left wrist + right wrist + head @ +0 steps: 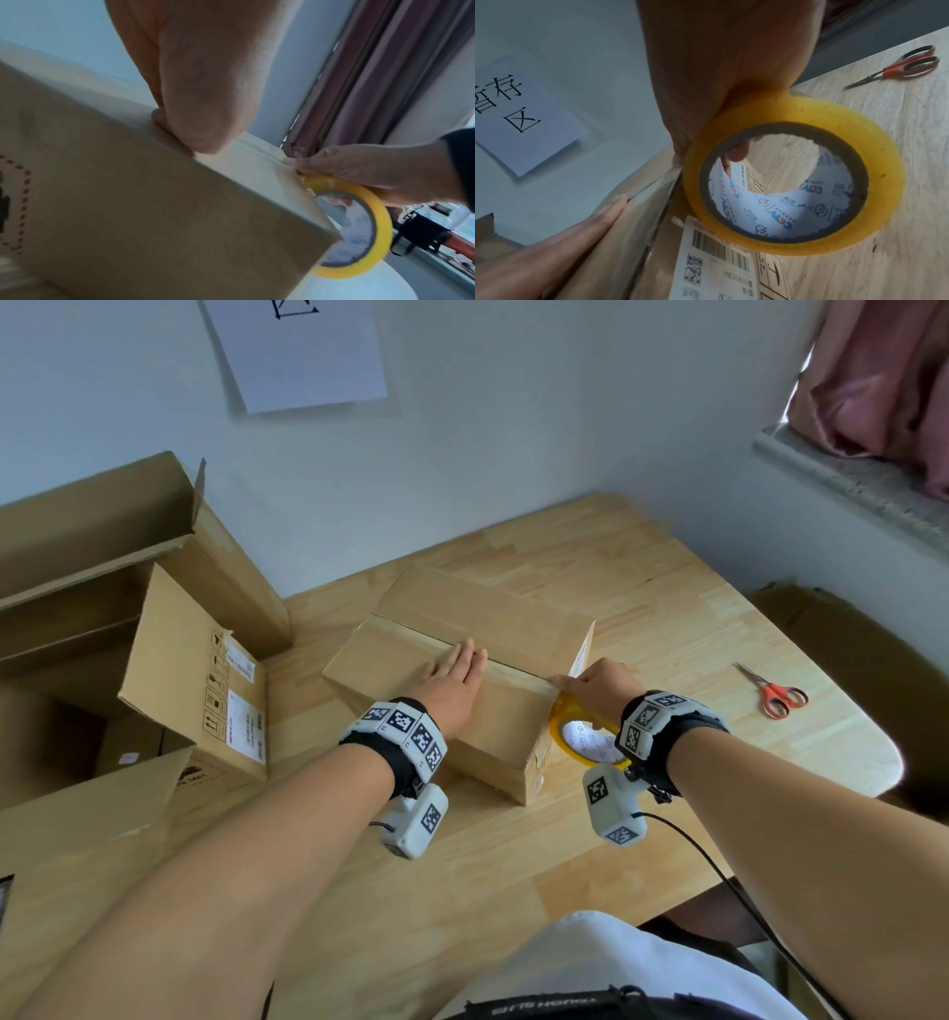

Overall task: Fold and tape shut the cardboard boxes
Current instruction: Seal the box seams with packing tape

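A closed cardboard box (513, 624) lies on the wooden table (642, 588). A strip of clear tape runs along its top seam toward the right edge. My left hand (454, 683) lies flat on the box top, fingers straight, pressing on the taped seam; the left wrist view shows this left hand (200, 91) against the box (128, 203). At the box's right edge my right hand (601, 685) grips a yellow tape roll (585, 737). In the right wrist view the tape roll (885, 162) hangs beside the box's labelled side.
Orange-handled scissors (773, 693) lie on the table to the right of the box. Large open cardboard boxes (128, 618) stand at the left, against the wall. A paper sheet (303, 351) hangs on the wall. A windowsill with a pink curtain (883, 377) is at the far right.
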A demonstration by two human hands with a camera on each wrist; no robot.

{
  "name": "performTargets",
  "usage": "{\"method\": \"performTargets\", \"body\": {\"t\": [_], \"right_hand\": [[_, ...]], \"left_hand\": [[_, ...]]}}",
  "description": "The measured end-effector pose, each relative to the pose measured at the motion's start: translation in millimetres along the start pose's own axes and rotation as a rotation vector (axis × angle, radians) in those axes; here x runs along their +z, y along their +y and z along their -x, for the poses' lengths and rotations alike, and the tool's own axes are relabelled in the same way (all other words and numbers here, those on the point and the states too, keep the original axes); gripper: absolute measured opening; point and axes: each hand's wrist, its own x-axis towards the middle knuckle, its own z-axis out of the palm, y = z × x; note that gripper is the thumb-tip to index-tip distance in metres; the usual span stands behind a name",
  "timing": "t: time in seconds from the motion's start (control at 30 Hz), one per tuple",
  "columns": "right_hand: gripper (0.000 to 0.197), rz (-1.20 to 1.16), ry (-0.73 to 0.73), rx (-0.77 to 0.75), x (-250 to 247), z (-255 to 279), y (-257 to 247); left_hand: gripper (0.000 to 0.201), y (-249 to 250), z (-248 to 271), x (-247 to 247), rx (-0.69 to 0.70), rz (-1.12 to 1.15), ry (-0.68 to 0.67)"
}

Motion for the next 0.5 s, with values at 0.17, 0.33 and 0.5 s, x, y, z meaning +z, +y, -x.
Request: {"method": "performTargets", "body": {"t": [0.17,0.33,0.5], "right_hand": [[0.057,-0.007,0.010,0.013,-3.1,3.0,-1.1],[0.053,0.046,-0.018,0.039,-3.1,6.5,-6.9],[0.051,0.017,-0.014,0.048,1.1,-1.2,-15.8]], "left_hand": [[0.079,6.2,3.2,-4.5,0.103,0.002,-0.016],[0.077,0.0,2.2,2.7,0.099,0.064,-0.028],[0.084,-10.8,-7.8,4.7,0.059,0.082,-0.050]]}}
